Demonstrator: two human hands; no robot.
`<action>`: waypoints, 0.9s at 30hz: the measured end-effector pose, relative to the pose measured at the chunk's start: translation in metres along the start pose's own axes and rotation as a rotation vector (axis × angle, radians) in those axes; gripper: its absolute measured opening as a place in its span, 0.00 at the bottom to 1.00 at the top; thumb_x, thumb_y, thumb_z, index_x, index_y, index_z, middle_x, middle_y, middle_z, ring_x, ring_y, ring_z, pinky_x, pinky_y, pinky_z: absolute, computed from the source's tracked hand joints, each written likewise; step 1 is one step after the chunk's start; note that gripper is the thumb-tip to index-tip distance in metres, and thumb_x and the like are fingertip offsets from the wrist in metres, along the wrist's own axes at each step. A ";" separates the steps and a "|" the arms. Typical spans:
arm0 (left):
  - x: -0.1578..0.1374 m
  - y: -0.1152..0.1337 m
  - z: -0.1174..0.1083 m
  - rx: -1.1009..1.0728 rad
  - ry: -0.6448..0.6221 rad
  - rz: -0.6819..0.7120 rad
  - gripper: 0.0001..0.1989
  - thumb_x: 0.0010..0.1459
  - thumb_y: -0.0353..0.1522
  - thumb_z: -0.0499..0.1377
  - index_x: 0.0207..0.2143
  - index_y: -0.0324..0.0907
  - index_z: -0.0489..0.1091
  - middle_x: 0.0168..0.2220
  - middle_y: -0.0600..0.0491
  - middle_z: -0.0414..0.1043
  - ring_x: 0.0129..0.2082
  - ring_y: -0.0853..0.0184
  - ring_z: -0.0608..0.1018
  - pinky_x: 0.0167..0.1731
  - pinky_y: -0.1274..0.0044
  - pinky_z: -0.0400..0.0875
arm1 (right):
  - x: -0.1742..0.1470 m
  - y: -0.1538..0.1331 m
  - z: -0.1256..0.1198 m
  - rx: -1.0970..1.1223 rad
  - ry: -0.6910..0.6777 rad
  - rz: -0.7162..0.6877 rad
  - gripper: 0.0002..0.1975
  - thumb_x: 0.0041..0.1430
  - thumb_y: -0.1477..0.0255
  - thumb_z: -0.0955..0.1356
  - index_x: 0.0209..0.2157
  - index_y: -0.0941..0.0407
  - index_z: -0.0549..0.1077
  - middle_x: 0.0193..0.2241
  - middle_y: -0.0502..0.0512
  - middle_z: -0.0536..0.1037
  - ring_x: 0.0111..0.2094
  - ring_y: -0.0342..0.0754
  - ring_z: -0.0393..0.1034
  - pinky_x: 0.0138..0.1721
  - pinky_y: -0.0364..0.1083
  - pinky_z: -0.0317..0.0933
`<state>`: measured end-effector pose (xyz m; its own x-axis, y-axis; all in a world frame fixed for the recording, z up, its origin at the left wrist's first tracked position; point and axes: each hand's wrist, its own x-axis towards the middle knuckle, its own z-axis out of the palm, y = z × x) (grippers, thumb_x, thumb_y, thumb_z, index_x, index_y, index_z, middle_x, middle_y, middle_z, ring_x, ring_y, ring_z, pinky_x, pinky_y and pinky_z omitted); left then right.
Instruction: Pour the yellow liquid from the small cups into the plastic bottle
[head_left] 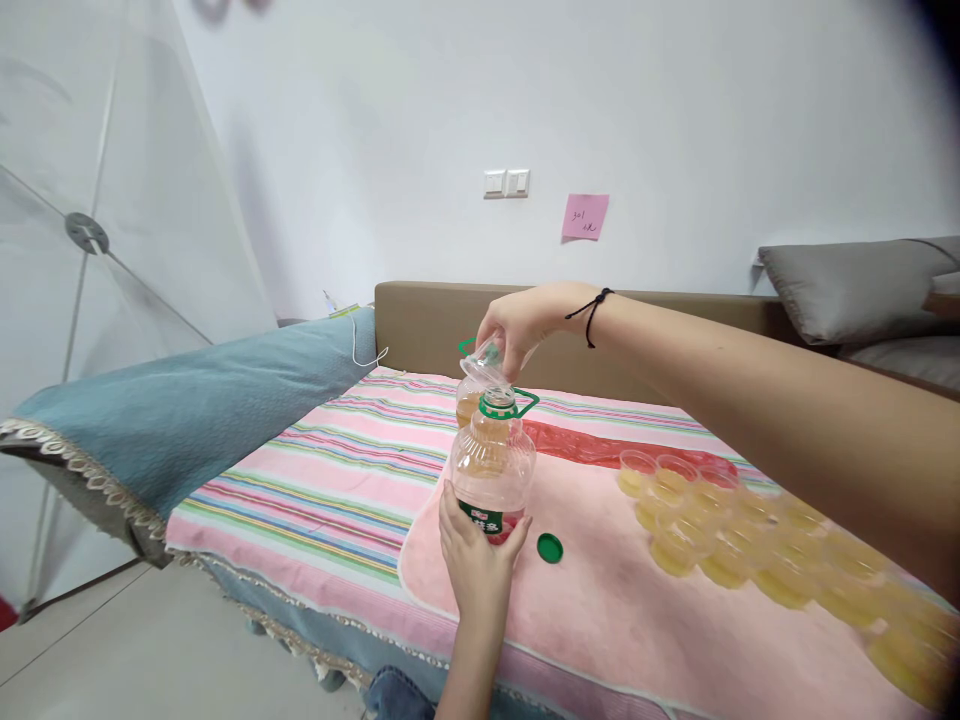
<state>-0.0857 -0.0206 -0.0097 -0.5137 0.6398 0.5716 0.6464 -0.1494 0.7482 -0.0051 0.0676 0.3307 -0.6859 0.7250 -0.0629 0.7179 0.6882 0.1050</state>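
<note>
- Blue cover (pixel 210 390) drapes over the armrest, far left.
- Striped cloth (pixel 315 450) on the seat.
- Second bottle (pixel 466 411), amber liquid inside, behind the front one.
- Left hand (pixel 480 562): fingers and thumb clamped round the lower front bottle.
- Front bottle (pixel 493 468): upright on pink mat (pixel 600 600), uncapped, green handle ring.
- Clear cup (pixel 480 373): tilted at the bottle mouth; contact unclear.
- Right hand (pixel 525 317): fingers pinched on the cup.
- Green cap (pixel 550 548): on the mat, just right of the front bottle.
- Red plastic (pixel 585 443) behind the mat.
- Cups of yellow liquid (pixel 724 535) grouped, right.
</note>
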 end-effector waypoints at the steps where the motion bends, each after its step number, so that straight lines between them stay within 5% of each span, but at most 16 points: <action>1: 0.000 0.000 0.000 -0.002 0.000 -0.001 0.58 0.47 0.48 0.69 0.69 0.42 0.37 0.64 0.34 0.55 0.64 0.44 0.63 0.60 0.54 0.64 | -0.001 0.001 0.000 0.002 0.002 0.001 0.24 0.37 0.67 0.78 0.42 0.51 0.81 0.33 0.48 0.80 0.38 0.53 0.73 0.35 0.46 0.59; 8: 0.001 0.000 -0.001 -0.007 -0.007 -0.021 0.58 0.48 0.49 0.69 0.69 0.40 0.36 0.65 0.33 0.54 0.65 0.45 0.61 0.62 0.54 0.63 | -0.014 0.014 0.006 0.133 0.028 -0.035 0.25 0.41 0.64 0.76 0.44 0.51 0.80 0.38 0.49 0.80 0.41 0.53 0.73 0.37 0.46 0.61; 21: 0.000 0.001 -0.001 -0.015 -0.005 -0.026 0.57 0.47 0.48 0.69 0.68 0.41 0.38 0.64 0.34 0.55 0.64 0.45 0.62 0.60 0.54 0.64 | -0.048 0.046 0.053 0.586 0.165 -0.090 0.25 0.44 0.58 0.75 0.45 0.51 0.80 0.32 0.50 0.78 0.33 0.48 0.69 0.32 0.45 0.60; 27: 0.000 0.002 -0.001 -0.012 0.001 -0.017 0.58 0.47 0.48 0.69 0.69 0.41 0.38 0.64 0.34 0.55 0.64 0.44 0.63 0.60 0.54 0.64 | -0.055 0.049 0.071 0.662 0.266 -0.014 0.29 0.43 0.56 0.76 0.49 0.50 0.79 0.37 0.51 0.79 0.38 0.52 0.71 0.36 0.48 0.65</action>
<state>-0.0849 -0.0221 -0.0080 -0.5248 0.6417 0.5593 0.6307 -0.1481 0.7617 0.0762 0.0637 0.2689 -0.6406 0.7431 0.1935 0.5726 0.6302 -0.5244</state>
